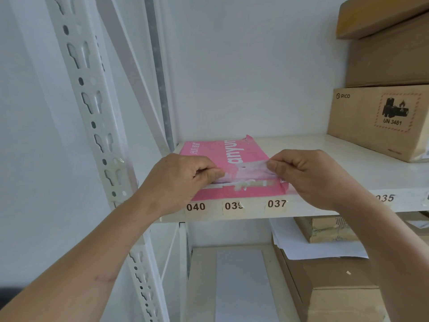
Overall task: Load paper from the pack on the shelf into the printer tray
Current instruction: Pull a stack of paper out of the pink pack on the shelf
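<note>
Pinching the torn wrapper of the pink pack (228, 163), both hands work at its near end on the shelf (313, 145). The left hand (178, 180) grips the wrapper edge between thumb and fingers; the right hand (308, 173) holds a strip of what looks like peeled wrapper or tape. The pack lies flat between and just beyond the hands. Boxes (380, 119) stand well right of the right hand.

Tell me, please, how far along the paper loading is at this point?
Early stage. The pink paper pack lies on the shelf, its wrapper already torn. The left hand and right hand are gripping the wrapper at the pack's near end. No sheets are out; no printer is in view.
</note>
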